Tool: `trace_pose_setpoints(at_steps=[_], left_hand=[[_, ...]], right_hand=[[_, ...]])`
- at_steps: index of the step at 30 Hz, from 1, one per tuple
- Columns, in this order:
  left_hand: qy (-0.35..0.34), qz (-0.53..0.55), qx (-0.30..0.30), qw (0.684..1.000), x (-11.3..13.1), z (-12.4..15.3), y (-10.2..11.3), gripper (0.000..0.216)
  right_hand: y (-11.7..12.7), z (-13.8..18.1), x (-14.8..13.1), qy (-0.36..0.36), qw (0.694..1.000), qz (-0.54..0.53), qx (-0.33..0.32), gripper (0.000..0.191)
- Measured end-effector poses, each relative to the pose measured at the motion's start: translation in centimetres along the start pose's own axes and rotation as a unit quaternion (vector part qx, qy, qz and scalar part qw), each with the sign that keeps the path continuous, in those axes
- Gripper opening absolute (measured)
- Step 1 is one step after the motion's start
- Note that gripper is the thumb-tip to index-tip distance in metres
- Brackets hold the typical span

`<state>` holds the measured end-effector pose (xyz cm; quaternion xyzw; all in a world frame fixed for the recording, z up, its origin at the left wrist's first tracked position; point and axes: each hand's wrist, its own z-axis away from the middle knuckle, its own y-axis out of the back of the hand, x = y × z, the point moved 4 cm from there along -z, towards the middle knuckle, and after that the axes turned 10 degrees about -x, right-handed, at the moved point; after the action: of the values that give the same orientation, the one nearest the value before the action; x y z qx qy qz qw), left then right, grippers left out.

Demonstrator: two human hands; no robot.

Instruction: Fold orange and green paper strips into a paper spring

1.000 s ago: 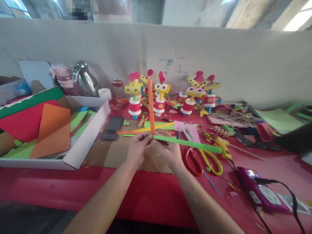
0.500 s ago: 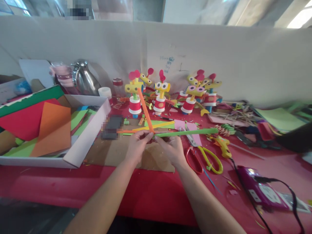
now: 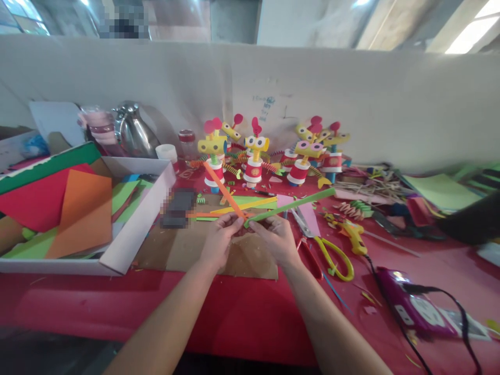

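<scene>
Over a brown cardboard sheet (image 3: 238,260), my left hand (image 3: 222,234) pinches the lower end of an orange paper strip (image 3: 222,186), which slants up and to the left. Close beside it, my right hand (image 3: 275,237) is closed on a green paper strip (image 3: 297,204) that points up and to the right. The two strips meet between my fingertips; whether they are joined there is hidden. Behind my hands lie a yellow paper strip (image 3: 250,204) and more paper pieces. Scissors (image 3: 334,258) with red and yellow handles lie just right of my right hand.
Several paper-cup figures (image 3: 255,169) stand at the back. On the left is a white box (image 3: 150,208) of coloured paper. A yellow glue gun (image 3: 354,237) and a purple device (image 3: 414,307) with black cords lie on the right. A steel jug (image 3: 136,133) stands at the back left.
The orange strip has tipped further left. The green strip's free end has risen, so it slants upward instead of lying nearly level. Both hands stay together at the strips' meeting point.
</scene>
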<state>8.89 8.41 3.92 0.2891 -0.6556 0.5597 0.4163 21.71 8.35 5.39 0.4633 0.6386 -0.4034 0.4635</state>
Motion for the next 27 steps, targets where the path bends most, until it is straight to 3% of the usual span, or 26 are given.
trace_pose_setpoints(at_steps=[2, 5, 13, 19, 24, 27], left_hand=[[0.011, -0.040, -0.017, 0.999, 0.1, 0.0, 0.1, 0.021], [0.018, -0.075, 0.007, 0.997, 0.1, 0.0, 0.6, 0.017], [0.046, 0.005, 0.019, 0.999, -0.8, -0.2, 0.8, 0.023], [0.034, -0.017, -0.004, 0.999, -0.3, 0.1, 0.1, 0.020], [-0.015, -0.029, 0.032, 0.999, 0.1, 0.1, 0.4, 0.018], [-0.043, -0.018, 0.038, 0.998, 0.4, 0.1, 0.4, 0.017]], right_hand=[[0.2, 0.0, -0.3, 0.001, 1.000, 0.028, -0.011, 0.014], [0.5, 0.0, -0.4, -0.011, 0.997, 0.081, -0.015, 0.011], [0.6, -0.1, -0.7, -0.004, 0.996, 0.086, -0.005, 0.011], [0.8, 0.0, -0.8, 0.001, 0.995, 0.094, 0.016, 0.009], [0.3, -0.1, -0.2, -0.006, 0.999, 0.026, 0.022, 0.015], [-0.1, 0.1, -0.1, 0.013, 0.997, 0.061, 0.034, 0.016]])
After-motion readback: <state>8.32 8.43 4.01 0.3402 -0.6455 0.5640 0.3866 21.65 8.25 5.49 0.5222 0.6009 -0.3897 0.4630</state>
